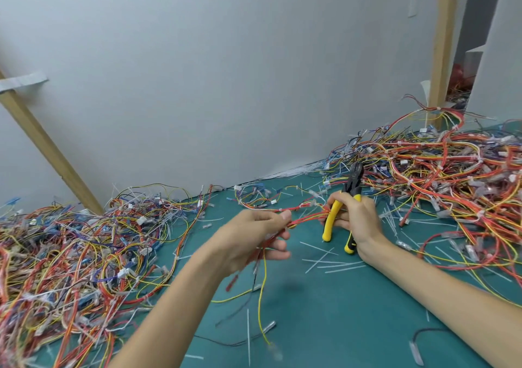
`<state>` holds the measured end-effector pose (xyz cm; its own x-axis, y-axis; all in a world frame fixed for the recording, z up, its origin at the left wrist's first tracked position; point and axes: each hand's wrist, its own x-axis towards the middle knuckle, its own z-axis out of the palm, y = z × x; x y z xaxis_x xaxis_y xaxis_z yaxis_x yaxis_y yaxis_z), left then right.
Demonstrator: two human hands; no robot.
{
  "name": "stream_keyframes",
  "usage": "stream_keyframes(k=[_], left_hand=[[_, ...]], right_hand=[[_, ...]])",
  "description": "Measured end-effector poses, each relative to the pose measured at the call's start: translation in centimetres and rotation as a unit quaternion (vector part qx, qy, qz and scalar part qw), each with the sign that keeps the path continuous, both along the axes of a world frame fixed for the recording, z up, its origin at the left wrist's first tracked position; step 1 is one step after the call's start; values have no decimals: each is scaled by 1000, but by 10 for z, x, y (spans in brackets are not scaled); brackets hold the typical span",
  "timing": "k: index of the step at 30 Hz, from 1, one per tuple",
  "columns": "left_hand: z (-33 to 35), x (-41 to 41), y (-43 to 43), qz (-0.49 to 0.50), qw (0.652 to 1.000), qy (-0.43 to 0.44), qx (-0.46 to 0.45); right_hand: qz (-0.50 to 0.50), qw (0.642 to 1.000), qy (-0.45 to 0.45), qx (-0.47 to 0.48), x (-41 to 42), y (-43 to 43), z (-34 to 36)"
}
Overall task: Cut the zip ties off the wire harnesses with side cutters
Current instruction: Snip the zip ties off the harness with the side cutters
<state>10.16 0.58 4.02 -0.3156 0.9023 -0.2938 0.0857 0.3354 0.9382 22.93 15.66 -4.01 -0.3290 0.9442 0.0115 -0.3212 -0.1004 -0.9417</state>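
Left hand point(254, 237) grips red-yellow harness point(305, 218); right hand point(357, 219) clamps yellow-handled cutters point(343, 206), jaws up, harness stretched between hands. Cut ties point(330, 260) below right hand. Wire piles point(70, 254) outside both hands.

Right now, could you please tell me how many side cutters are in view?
1: the cutters are gripped in the right hand, tips pointing up, over the mat. Others may lie hidden under the wire piles, left and right.

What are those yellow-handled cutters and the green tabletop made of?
Side cutters: dark, matte head, probably steel; glossy yellow handles look like plastic or rubber sleeves. Tabletop: smooth, matte green sheet, likely a rubber or vinyl mat; can't be sure.
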Motion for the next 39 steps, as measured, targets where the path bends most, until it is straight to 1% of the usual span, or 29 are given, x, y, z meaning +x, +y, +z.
stream_keyframes(k=[2, 3, 5, 7, 8, 9, 13, 16, 17, 19, 21, 22, 24, 25, 27, 29, 30, 32, 34, 35, 37, 39], left_hand=[[-17, 3, 5, 30, 995, -96, 8], [-23, 5, 7, 44, 986, -158, 24], [-33, 7, 8, 60, 951, -295, 76], [-42, 5, 6, 48, 900, -415, 126], [-46, 3, 3, 24, 883, -447, 144], [-49, 2, 1, -8, 877, -454, 159], [-59, 0, -6, -128, 887, -393, 206], [-64, 2, -6, -164, 883, -376, 227], [-65, 3, -6, -163, 885, -378, 219], [-68, 6, -4, -151, 899, -378, 162], [-72, 7, -3, -165, 914, -356, 103], [-72, 7, -4, -182, 921, -334, 89], [-70, 5, -4, -200, 933, -281, 101], [-67, 4, -5, -193, 941, -253, 113], [-60, -2, -4, -137, 960, -209, 130], [-54, -12, -4, -36, 972, -186, 141], [-53, -18, -6, 18, 972, -172, 157], [-53, -33, -9, 121, 958, -142, 218], [-55, -46, -13, 211, 929, -125, 278], [-59, -50, -16, 245, 918, -107, 293], [-71, -51, -20, 277, 913, -60, 292], [-86, -48, -22, 254, 923, -33, 288]], right_hand=[[-2, 1000, -15, 3, 0, 0, 0], [-2, 1000, -22, 6, 0, 0, 0], [-2, 1000, -28, 7, 0, 1, -1], [-2, 1000, -27, 5, 0, 2, -2], [-1, 1000, -28, 4, -1, 2, -2], [0, 1000, -29, 5, -1, 2, -2], [-1, 999, -33, 9, -2, 4, -2], [1, 999, -36, 8, -3, 5, -3], [1, 999, -37, 7, -3, 5, -4], [-1, 999, -36, 5, -3, 6, -4], [-2, 999, -34, 6, -4, 6, -4], [-2, 999, -37, 9, -4, 6, -5], [-1, 999, -48, 18, -5, 6, -5], [0, 998, -52, 20, -5, 6, -5], [2, 999, -49, 19, -5, 6, -4], [7, 999, -45, 24, -3, 5, -4], [16, 998, -45, 31, -3, 4, -4], [50, 995, -56, 62, -2, 1, -3], [100, 987, -75, 105, -2, -5, -3], [127, 979, -89, 131, -2, -8, -3], [176, 956, -125, 198, -4, -16, -3], [226, 924, -162, 263, -5, -23, -4]])
